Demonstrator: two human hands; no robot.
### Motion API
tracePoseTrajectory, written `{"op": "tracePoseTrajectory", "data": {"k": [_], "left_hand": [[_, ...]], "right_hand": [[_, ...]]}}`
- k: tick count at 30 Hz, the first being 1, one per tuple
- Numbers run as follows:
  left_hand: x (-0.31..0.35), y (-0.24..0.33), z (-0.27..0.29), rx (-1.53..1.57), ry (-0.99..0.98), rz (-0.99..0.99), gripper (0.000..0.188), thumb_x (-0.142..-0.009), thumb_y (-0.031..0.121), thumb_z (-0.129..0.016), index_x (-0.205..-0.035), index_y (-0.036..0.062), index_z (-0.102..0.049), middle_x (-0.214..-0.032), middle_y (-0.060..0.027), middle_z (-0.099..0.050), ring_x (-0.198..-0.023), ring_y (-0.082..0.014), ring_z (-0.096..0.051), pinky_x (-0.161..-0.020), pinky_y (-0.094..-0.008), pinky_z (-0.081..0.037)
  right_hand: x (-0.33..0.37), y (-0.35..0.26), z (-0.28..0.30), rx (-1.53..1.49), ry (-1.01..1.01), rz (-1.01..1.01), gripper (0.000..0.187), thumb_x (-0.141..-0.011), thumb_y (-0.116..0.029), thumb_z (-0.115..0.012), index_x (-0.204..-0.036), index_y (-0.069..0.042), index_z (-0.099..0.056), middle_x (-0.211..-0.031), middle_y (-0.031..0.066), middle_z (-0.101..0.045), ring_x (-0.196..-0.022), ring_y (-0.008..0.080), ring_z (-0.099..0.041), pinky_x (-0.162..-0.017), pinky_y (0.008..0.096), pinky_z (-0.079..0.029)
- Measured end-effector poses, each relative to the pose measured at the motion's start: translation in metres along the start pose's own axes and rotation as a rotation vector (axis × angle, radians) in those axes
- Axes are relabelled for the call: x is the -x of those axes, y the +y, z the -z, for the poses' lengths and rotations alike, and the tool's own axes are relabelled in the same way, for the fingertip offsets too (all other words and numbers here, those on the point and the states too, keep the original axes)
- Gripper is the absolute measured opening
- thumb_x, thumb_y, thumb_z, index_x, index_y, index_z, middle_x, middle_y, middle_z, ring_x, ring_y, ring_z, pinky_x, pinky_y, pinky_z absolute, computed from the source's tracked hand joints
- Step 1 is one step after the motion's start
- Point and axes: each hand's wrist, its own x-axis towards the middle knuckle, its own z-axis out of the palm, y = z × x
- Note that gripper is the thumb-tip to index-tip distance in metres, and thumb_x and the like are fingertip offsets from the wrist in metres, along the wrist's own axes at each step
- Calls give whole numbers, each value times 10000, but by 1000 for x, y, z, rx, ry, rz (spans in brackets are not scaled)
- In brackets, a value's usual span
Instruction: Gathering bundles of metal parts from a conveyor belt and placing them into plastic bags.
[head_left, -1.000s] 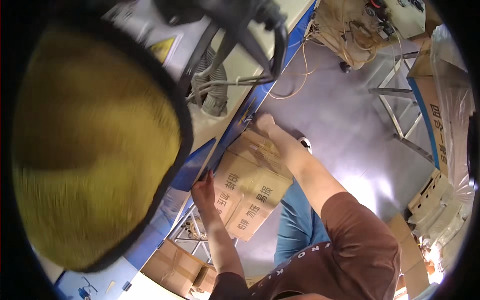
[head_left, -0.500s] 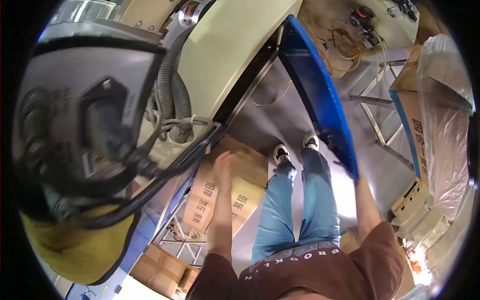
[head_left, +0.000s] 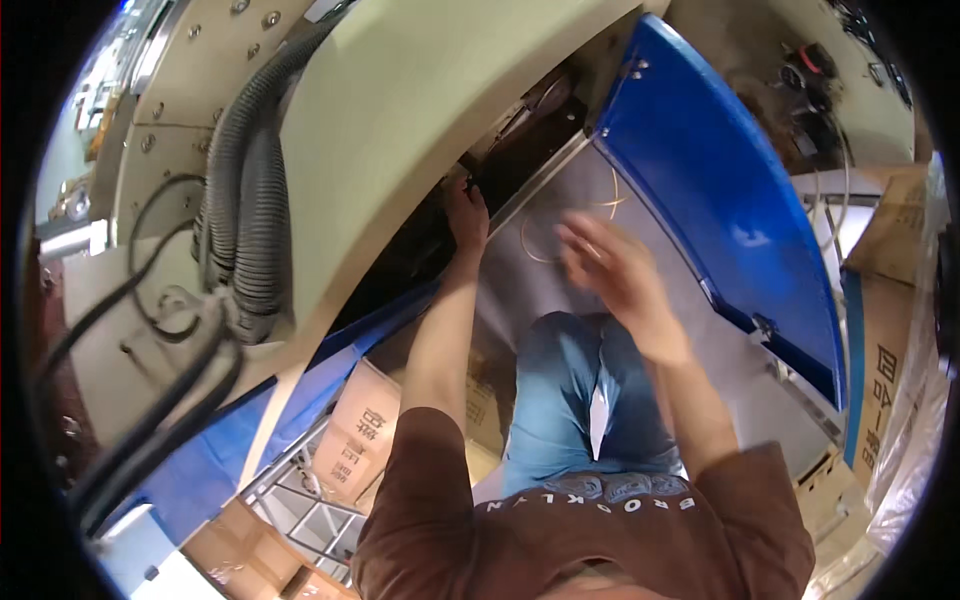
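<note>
A cream-coloured machine cabinet (head_left: 400,110) stands in front of me with its blue door (head_left: 730,190) swung wide to the right. My left hand (head_left: 467,212) reaches to the dark opening (head_left: 410,235) under the cream top. Its fingertips are lost in shadow there, so I cannot make out what they touch. Between the opening and the door, my right hand (head_left: 605,262) hovers above the floor, slightly smeared by motion. Its fingers are apart with nothing in them. Inside the opening, farther back, some dark fittings (head_left: 545,100) show dimly.
Grey corrugated hoses (head_left: 245,210) and black cables (head_left: 150,420) hang at the left. Cardboard boxes (head_left: 350,435) lie below the cabinet near my left arm. A tall carton (head_left: 885,350) with plastic wrap stands at the right. A thin yellowish cord (head_left: 530,245) loops on the floor.
I have come lower and closer to the cabinet. My right hand has left the blue door's edge and moved inward. My left hand has gone up to the dark opening.
</note>
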Motion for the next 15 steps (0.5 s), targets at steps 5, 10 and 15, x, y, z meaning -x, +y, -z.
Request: {"op": "tracePoseTrajectory", "data": {"k": [5,10,15], "left_hand": [[-5,-2,-37,-47,-88,32,201,-899,137,-420,-988,-2,-536,-975,-222,-558,-941,-392,-503,-793,-438,-400],[-9,-17,-55,50,-74,102,226,-917,177,-384,-916,12,-538,-878,-204,-564,-867,-404,-508,-749,-453,-388],[-24,-46,-49,-102,-99,51,227,-902,190,-409,-824,17,-534,-765,-158,-559,-760,-394,-510,-684,-455,-391]], "right_hand": [[-222,60,28,390,263,-127,277,-778,-272,-672,-760,-12,-579,-654,66,-555,-487,166,-543,-417,292,-490],[-285,90,38,639,338,-58,336,-771,-248,-688,-610,21,-566,-611,103,-588,-465,172,-561,-393,298,-499],[-296,97,33,704,236,58,327,-781,-191,-676,-588,54,-579,-601,138,-610,-482,172,-590,-408,304,-521]]}}
